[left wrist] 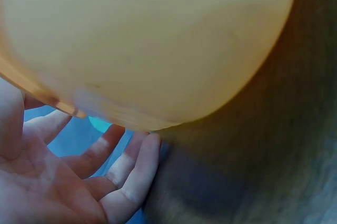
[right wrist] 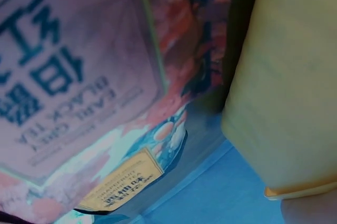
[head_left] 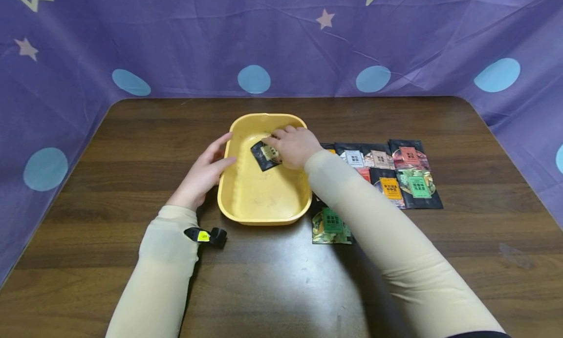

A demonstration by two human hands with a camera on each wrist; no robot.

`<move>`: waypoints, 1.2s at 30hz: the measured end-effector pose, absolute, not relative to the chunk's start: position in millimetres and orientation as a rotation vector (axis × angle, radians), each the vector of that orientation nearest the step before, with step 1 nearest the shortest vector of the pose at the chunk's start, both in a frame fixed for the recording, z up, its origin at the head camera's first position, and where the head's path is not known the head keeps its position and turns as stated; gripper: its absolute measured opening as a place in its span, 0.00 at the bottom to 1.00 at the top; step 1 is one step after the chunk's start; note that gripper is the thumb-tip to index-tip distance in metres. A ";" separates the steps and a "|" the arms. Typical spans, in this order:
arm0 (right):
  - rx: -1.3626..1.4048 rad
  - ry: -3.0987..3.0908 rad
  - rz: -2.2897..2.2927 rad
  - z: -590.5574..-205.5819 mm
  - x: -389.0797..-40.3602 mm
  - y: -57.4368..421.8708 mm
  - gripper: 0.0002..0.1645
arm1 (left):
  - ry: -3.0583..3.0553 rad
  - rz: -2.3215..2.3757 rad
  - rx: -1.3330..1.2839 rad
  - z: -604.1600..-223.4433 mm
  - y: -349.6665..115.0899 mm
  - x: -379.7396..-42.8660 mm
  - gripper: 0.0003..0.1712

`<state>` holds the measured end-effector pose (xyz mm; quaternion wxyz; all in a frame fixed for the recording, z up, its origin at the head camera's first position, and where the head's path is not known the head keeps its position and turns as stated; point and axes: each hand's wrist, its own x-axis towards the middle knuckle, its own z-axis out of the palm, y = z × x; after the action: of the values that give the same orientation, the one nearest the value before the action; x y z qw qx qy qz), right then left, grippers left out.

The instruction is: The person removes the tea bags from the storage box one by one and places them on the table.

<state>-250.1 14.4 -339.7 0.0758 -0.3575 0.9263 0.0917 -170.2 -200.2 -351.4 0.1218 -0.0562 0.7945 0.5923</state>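
In the head view a yellow plastic tub (head_left: 264,196) stands on the table. My left hand (head_left: 204,174) holds its left rim, thumb over the inside and fingers along the outer wall. The left wrist view shows those fingers against the tub's wall (left wrist: 158,50). My right hand (head_left: 295,146) reaches over the right rim and grips a small black tea sachet (head_left: 260,158) with a pale yellow label inside the tub. The hand covers part of that sachet, and its fingertips are partly hidden. An Earl Grey black tea sachet (right wrist: 68,77) fills much of the right wrist view.
Several tea sachets lie right of the tub, among them a green-labelled one (head_left: 332,225), an orange-labelled one (head_left: 390,187) and a red-labelled one (head_left: 410,156). My right forearm hides some of them. A purple curtain (head_left: 281,45) hangs behind the wooden table (head_left: 145,147).
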 end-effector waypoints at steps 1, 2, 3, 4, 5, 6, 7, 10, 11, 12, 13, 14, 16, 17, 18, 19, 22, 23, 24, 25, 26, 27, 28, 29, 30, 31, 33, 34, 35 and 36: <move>-1.069 2.772 0.284 -339.3 -249.7 14.2 0.35 | 2.319 1.728 -0.165 -351.1 -200.2 -170.2 0.36; -1.064 2.768 0.294 -338.9 -249.3 14.1 0.35 | 2.319 1.726 -0.165 -350.9 -200.2 -170.1 0.36; -1.061 2.766 0.301 -338.9 -249.3 14.0 0.36 | 2.317 1.727 -0.164 -350.8 -200.2 -170.0 0.36; -1.063 2.765 0.305 -338.9 -249.4 14.0 0.36 | 2.315 1.728 -0.164 -350.7 -200.2 -169.9 0.36; -1.064 2.766 0.307 -338.9 -249.4 13.8 0.36 | 2.315 1.728 -0.165 -350.6 -200.2 -169.8 0.36; -1.065 2.767 0.309 -338.8 -249.3 13.6 0.36 | 2.315 1.728 -0.168 -350.5 -200.4 -169.7 0.36; -1.065 2.768 0.310 -338.9 -249.3 13.7 0.37 | 2.315 1.726 -0.169 -350.4 -200.5 -169.6 0.36; -1.063 2.773 0.306 -339.2 -249.5 13.8 0.38 | 2.317 1.724 -0.168 -350.4 -200.6 -169.5 0.36; -1.059 2.776 0.302 -339.1 -249.4 13.7 0.39 | 2.318 1.724 -0.169 -350.4 -200.6 -169.5 0.36; -1.056 2.779 0.293 -339.3 -249.6 13.8 0.39 | 2.319 1.724 -0.168 -350.4 -200.6 -169.5 0.36; -1.052 2.784 0.278 -339.3 -249.8 13.9 0.39 | 2.320 1.725 -0.167 -350.4 -200.5 -169.6 0.36; -1.048 2.790 0.263 -339.5 -250.0 14.1 0.40 | 2.321 1.725 -0.166 -350.5 -200.3 -169.6 0.36; -1.040 2.800 0.229 -339.8 -250.5 14.5 0.41 | 2.322 1.728 -0.166 -350.6 -200.0 -169.7 0.36; -1.040 2.806 0.214 -340.0 -250.8 14.8 0.41 | 2.323 1.729 -0.166 -350.7 -199.9 -169.8 0.36; -1.039 2.812 0.198 -340.3 -251.0 15.0 0.42 | 2.325 1.728 -0.167 -350.7 -199.7 -169.8 0.36; -1.038 2.816 0.182 -340.3 -251.1 15.4 0.42 | 2.326 1.726 -0.167 -350.8 -199.6 -169.8 0.36; -1.046 2.835 0.137 -341.1 -251.4 16.4 0.43 | 2.328 1.720 -0.168 -350.9 -199.2 -170.0 0.36; -1.050 2.842 0.123 -341.3 -251.3 16.8 0.43 | 2.330 1.715 -0.169 -350.8 -199.2 -170.1 0.36; -1.054 2.850 0.107 -341.5 -251.2 17.1 0.42 | 2.331 1.714 -0.169 -350.7 -199.2 -170.2 0.36; -1.061 2.859 0.094 -341.7 -251.0 17.5 0.42 | 2.332 1.712 -0.169 -350.5 -199.2 -170.2 0.36; -1.068 2.869 0.084 -342.0 -250.8 17.8 0.41 | 2.334 1.710 -0.167 -350.3 -199.2 -170.2 0.36; -1.076 2.879 0.074 -342.1 -250.6 18.1 0.40 | 2.337 1.709 -0.166 -350.1 -199.2 -170.2 0.36; -1.087 2.890 0.067 -342.3 -250.3 18.4 0.38 | 2.339 1.710 -0.163 -349.9 -199.3 -170.1 0.36; -1.095 2.900 0.059 -342.6 -250.2 18.6 0.36 | 2.341 1.710 -0.161 -349.7 -199.2 -170.0 0.36; -1.105 2.912 0.049 -342.7 -249.9 18.8 0.34 | 2.344 1.711 -0.158 -349.6 -199.1 -169.9 0.36; -1.113 2.924 0.041 -343.0 -249.6 18.9 0.31 | 2.345 1.710 -0.156 -349.6 -199.1 -169.8 0.36; -1.132 2.948 0.025 -343.6 -248.9 19.0 0.28 | 2.346 1.711 -0.155 -349.9 -199.0 -169.6 0.36; -1.143 2.960 0.020 -343.9 -248.4 19.0 0.27 | 2.345 1.714 -0.155 -350.2 -198.9 -169.5 0.36; -1.156 2.974 0.021 -344.2 -247.8 19.0 0.27 | 2.343 1.717 -0.155 -350.5 -198.9 -169.5 0.36; -1.171 2.991 0.022 -344.7 -247.2 18.8 0.27 | 2.343 1.718 -0.155 -350.8 -198.9 -169.4 0.36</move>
<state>-247.2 18.8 -344.7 -0.0350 -0.3644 0.9306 0.0067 -169.4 -198.9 -350.8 0.1156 -0.0528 0.7998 0.5866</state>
